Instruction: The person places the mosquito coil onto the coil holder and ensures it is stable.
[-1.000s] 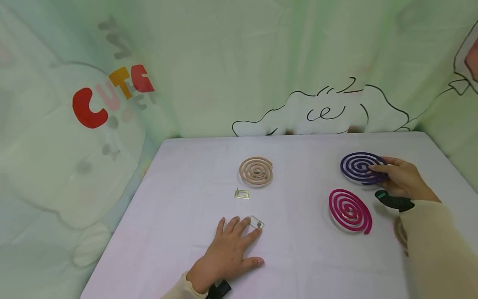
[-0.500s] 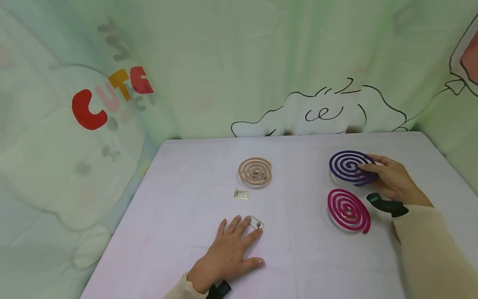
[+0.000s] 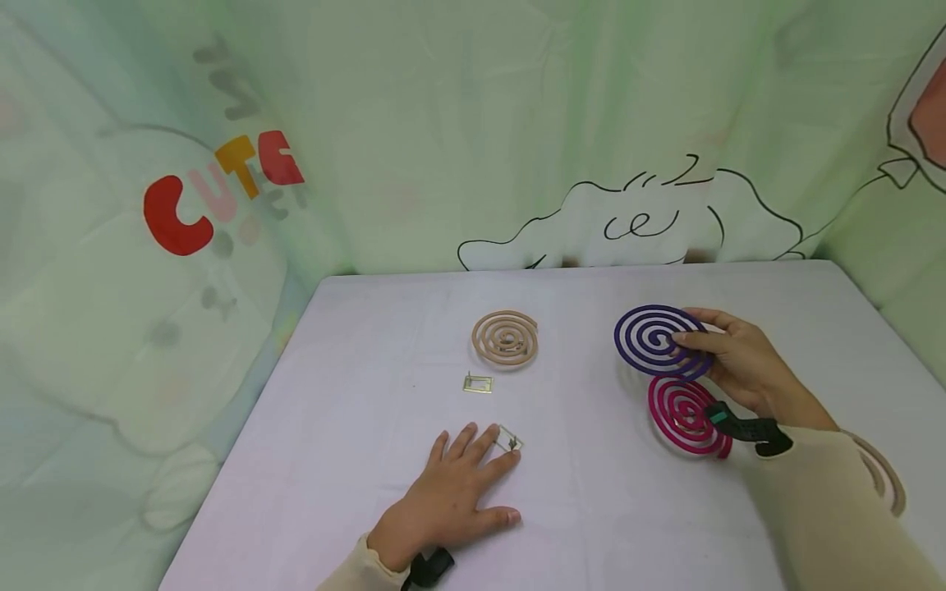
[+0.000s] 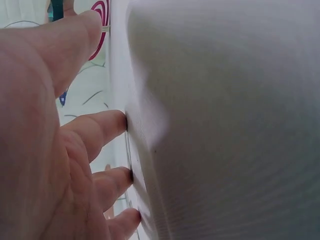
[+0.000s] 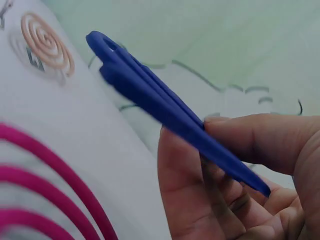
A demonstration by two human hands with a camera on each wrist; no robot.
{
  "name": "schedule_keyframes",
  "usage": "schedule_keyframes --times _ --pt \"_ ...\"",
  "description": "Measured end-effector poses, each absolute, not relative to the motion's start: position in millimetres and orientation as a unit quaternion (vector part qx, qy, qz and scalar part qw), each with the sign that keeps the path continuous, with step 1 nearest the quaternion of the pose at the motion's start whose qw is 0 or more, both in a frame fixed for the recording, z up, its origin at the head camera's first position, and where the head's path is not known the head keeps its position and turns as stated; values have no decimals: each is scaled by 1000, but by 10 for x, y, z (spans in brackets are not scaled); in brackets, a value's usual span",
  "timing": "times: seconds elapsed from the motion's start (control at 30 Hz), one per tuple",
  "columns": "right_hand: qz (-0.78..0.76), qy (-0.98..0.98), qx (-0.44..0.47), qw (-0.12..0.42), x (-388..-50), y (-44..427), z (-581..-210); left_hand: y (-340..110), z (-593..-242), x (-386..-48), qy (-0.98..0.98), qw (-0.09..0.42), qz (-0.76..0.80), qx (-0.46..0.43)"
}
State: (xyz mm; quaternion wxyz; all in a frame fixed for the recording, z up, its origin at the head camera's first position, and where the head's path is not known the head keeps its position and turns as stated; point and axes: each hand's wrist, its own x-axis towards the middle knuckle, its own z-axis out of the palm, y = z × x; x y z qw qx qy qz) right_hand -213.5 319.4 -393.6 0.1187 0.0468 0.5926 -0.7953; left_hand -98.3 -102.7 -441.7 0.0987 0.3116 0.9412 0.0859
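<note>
In the head view my right hand (image 3: 750,369) holds a dark purple mosquito coil (image 3: 656,338) by its right edge, raised off the table. The right wrist view shows this coil (image 5: 165,107) edge-on and blue, pinched between thumb and fingers. It overlaps the far edge of a pink mosquito coil (image 3: 687,413), which sits tilted; whether the two touch, I cannot tell. My left hand (image 3: 452,497) rests on the table with fingers spread. Its fingertips are at a small metal coil stand (image 3: 512,443). Seen from the left wrist, the fingertips (image 4: 119,119) press on the cloth.
Farther back stands a tan mosquito coil (image 3: 508,337), with another metal stand (image 3: 479,390) in front of it. Part of a brown coil (image 3: 890,476) shows behind the right sleeve. A white cloth covers the table (image 3: 591,509); a printed green curtain (image 3: 443,148) hangs behind.
My right hand has carried the purple coil leftward, from behind the pink coil's right side to over its far edge. The left hand has stayed almost still.
</note>
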Motion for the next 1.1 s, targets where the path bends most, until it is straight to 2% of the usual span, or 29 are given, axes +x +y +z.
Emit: schedule_keyframes --times 0.43,1.1 --pt "-773 614 20 157 -1886 2711 -3757 -1072 -4375 -1012 936 94 96 326" --pt "-736 656 5 166 -1673 2158 -3832 -1098 -4375 -1105 932 100 83 338"
